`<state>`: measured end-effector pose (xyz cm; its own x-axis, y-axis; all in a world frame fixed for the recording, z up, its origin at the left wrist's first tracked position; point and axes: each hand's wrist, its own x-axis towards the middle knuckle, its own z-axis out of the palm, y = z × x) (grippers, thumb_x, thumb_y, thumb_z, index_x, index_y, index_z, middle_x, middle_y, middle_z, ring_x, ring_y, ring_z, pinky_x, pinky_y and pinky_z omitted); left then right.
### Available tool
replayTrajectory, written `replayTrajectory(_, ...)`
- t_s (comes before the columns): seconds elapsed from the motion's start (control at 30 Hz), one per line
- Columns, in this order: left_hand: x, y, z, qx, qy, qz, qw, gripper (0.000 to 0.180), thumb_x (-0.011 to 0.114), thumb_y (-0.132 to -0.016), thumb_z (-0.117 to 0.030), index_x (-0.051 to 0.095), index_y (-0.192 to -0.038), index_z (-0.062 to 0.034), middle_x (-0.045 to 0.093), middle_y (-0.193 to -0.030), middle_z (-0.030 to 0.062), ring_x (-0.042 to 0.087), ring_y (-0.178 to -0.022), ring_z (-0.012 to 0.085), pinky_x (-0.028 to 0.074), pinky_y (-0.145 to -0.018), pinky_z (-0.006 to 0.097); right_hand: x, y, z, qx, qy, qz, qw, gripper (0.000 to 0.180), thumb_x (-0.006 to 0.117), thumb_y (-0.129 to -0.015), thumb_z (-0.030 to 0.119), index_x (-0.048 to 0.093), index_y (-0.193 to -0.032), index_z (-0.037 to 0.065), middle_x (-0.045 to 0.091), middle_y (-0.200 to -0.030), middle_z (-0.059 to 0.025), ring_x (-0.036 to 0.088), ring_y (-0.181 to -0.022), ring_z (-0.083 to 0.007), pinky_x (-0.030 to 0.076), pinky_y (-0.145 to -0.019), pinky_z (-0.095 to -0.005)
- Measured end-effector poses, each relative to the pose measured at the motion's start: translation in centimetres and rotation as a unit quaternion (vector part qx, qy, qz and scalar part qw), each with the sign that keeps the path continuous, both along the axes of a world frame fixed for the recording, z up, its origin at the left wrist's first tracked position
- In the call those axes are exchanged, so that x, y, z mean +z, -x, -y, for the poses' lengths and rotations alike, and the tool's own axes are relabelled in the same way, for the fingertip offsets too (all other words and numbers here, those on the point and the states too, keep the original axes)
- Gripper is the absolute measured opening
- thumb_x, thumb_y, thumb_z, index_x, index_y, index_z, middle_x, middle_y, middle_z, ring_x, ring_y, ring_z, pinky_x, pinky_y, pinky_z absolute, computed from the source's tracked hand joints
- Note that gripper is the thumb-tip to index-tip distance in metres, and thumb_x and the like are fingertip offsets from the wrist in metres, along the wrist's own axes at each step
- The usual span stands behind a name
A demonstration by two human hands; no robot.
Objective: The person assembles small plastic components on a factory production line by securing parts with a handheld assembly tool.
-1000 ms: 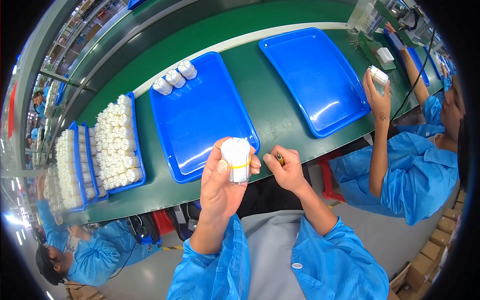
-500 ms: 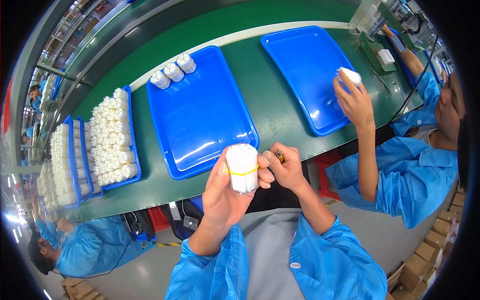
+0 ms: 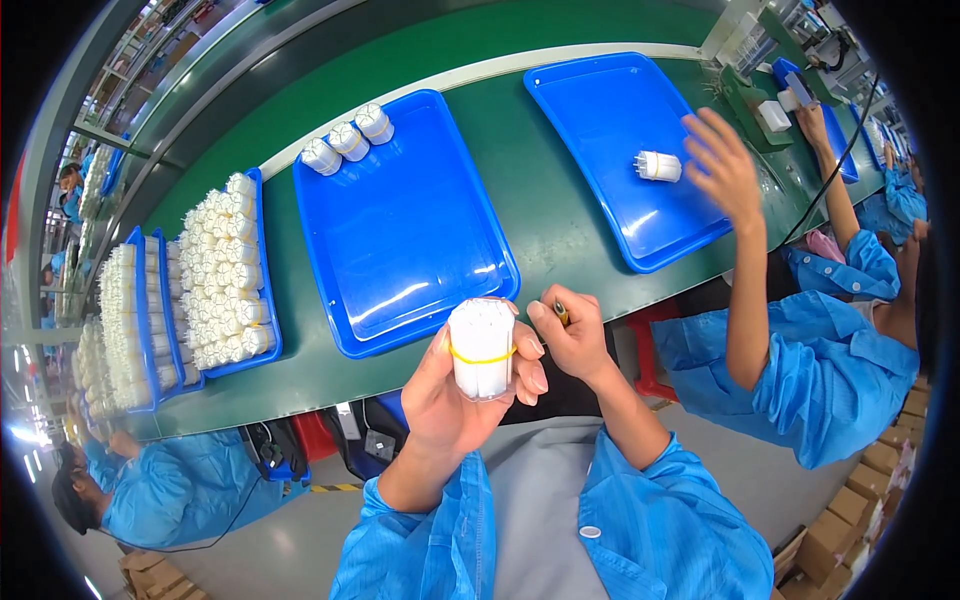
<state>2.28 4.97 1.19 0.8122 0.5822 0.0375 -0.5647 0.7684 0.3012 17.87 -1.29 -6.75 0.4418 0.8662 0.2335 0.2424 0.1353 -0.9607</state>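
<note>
My left hand [image 3: 435,405] is wrapped round a bundle of white cylinders [image 3: 482,350], bound about its middle by a yellow rubber band [image 3: 482,360]. The bundle stands upright in front of me, near the table's edge. Close on its right, my right hand [image 3: 575,340] is closed round a slim pen-like tool [image 3: 561,313], of which only a dark and brass-coloured end shows. Beyond my hands lies a blue tray [image 3: 400,250], with three similar bundles [image 3: 348,142] in its far left corner.
At right, another blue tray [image 3: 590,100] holds one bundle [image 3: 658,166] on its side, beside a co-worker's open hand [image 3: 722,170]. Blue trays packed with white bundles [image 3: 225,280] stand at left on the green table [image 3: 545,220]. A black cable [image 3: 845,160] hangs far right.
The co-worker at right has let go of a bundle in the right tray and drawn the hand back. My left hand and its bundle have shifted slightly down; my right hand has hardly moved.
</note>
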Motion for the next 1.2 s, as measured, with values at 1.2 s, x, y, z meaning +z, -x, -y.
replayTrajectory(1.2, -3.9, 4.1, -24.8, 0.293, -0.517, -0.705, 0.386, 0.042, 0.073, -0.076, -0.021, 0.058, -0.111, -0.0016, 0.068, -0.099, 0.0201, 0.067, -0.090, 0.0353, 0.051, -0.081, 0.042, 0.4, 0.4, 0.5, 0.000, -0.003, -0.017, 1.000, 0.033, 0.062, -0.091, 0.013, 0.043, -0.066, 0.003, 0.030, -0.053, -0.0005, 0.028, -0.050, -0.0083, 0.025, -0.046, -0.0295)
